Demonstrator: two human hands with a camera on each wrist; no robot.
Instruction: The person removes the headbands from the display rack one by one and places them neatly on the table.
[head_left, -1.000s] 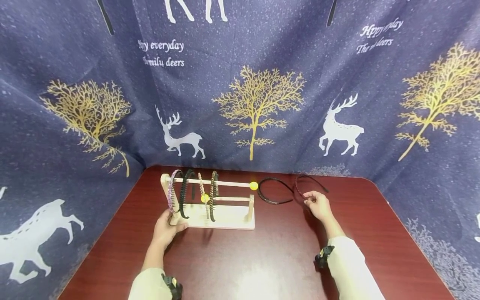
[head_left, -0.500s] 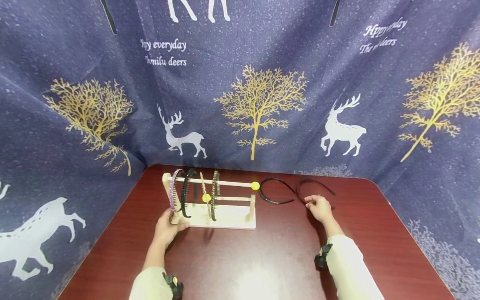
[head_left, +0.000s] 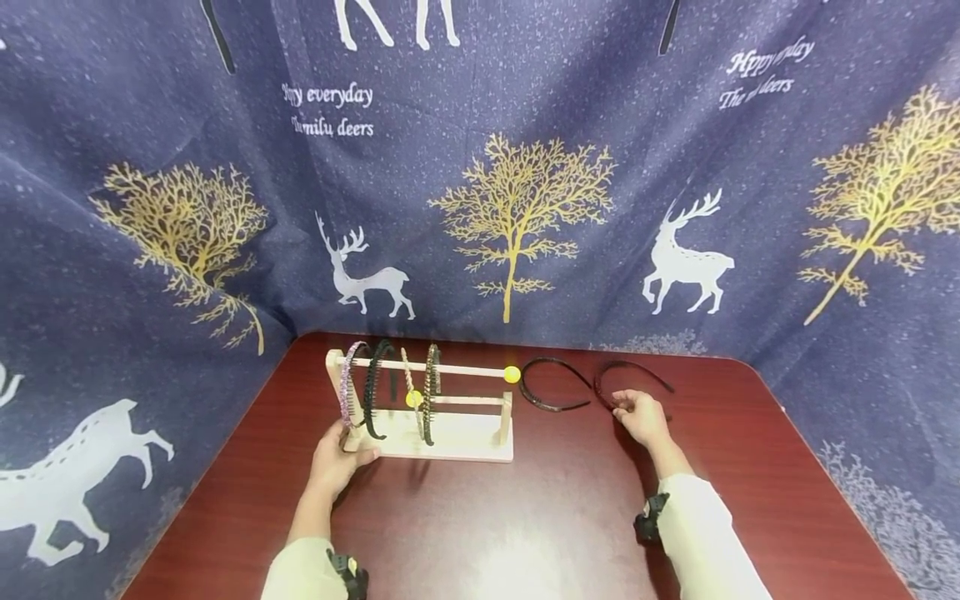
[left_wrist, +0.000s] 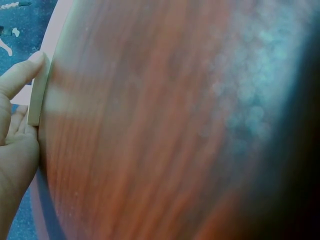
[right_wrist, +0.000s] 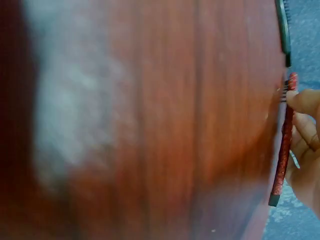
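Observation:
My left hand (head_left: 335, 461) grips the left end of a pale wooden headband stand (head_left: 472, 435), thumb along the front edge of its base (left_wrist: 40, 95). Over the stand's upper rod hang a purple headband (head_left: 346, 392), a black headband (head_left: 371, 392), a thin beige headband (head_left: 408, 375) and a gold-brown headband (head_left: 428, 404). At the right, my right hand (head_left: 641, 417) pinches a dark red glittery headband (right_wrist: 283, 155) by one side, low at the table. Part of that headband is hidden behind the hand. A dark headband (head_left: 553, 408) lies between it and the stand.
Yellow balls cap the upper rod (head_left: 512, 375) and the lower rod (head_left: 414, 399). The stand and loose headbands are towards the back of the reddish-brown table (head_left: 570, 500). A blue cloth (head_left: 480, 208) with deer and trees hangs behind.
My right hand has moved slightly right and nearer with the red headband, whose far end has swung right and whose other end now shows beside the hand. My left hand stays on the stand.

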